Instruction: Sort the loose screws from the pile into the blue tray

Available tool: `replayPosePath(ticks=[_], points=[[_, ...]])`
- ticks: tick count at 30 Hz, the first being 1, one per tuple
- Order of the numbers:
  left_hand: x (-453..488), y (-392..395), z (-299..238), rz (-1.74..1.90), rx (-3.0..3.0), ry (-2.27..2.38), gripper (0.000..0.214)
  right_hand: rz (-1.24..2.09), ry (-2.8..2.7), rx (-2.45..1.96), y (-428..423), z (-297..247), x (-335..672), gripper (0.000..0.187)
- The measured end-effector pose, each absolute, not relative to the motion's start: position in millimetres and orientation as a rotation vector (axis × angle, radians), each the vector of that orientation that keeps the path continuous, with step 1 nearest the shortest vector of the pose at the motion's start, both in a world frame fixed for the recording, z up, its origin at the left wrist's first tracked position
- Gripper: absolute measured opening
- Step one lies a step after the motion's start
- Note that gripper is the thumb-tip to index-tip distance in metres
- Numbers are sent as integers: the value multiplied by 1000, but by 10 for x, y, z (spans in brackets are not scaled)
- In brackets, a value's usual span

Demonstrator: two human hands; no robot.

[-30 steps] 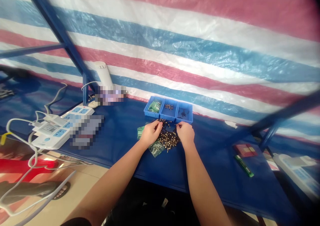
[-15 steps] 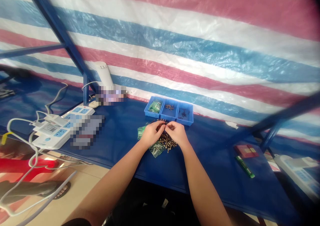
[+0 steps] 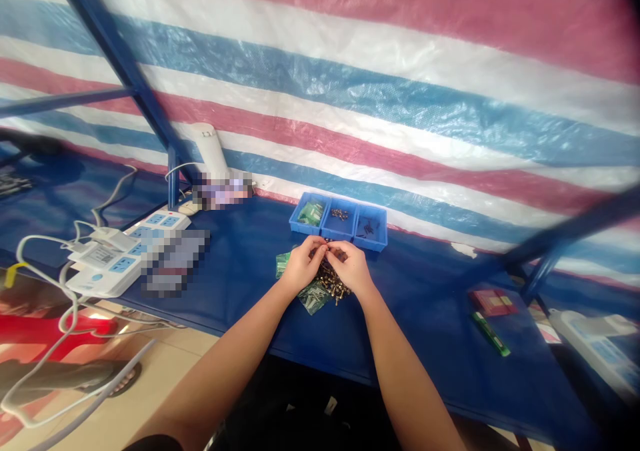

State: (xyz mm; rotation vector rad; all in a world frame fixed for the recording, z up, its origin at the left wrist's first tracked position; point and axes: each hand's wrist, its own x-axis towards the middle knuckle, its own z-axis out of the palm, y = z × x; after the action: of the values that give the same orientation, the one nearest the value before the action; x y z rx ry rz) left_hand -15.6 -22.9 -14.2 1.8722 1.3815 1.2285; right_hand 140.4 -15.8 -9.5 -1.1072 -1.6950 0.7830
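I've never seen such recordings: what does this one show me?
No machine here: these are a person's bare left hand and right hand, seen by a head-worn camera facing forward and down. On the blue table below them lies a pile of small metal parts, next to a packet of silvery pins. Behind it are three blue bins holding, left to right, green packets, small metallic pieces and dark bits. A white power strip lies to the left, a red box and a narrow green box to the right. The fingertips meet over the pile; anything pinched is too small to make out.
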Motion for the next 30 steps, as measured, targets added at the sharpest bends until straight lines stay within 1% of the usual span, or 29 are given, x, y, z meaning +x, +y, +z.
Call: replayPosePath(ticks=[5, 10, 15, 25, 30], points=[[-143, -227, -152, 1262, 1826, 1352, 22, 764, -1662, -1118, -154, -61, 1429, 24], [-145, -220, -166, 1218, 1844, 1364, 22, 809, -1625, -1081, -159, -81, 1413, 26], [-145, -235, -144, 1187, 1884, 1403, 29, 831, -1612, -1061, -171, -90, 1389, 26], [-143, -245, -146, 1222, 1862, 1353, 23, 896, -1558, -1045, -170, -72, 1405, 28], [-148, -244, -137, 1190, 1885, 1378, 28, 907, -1558, -1038, -163, -114, 1380, 29]])
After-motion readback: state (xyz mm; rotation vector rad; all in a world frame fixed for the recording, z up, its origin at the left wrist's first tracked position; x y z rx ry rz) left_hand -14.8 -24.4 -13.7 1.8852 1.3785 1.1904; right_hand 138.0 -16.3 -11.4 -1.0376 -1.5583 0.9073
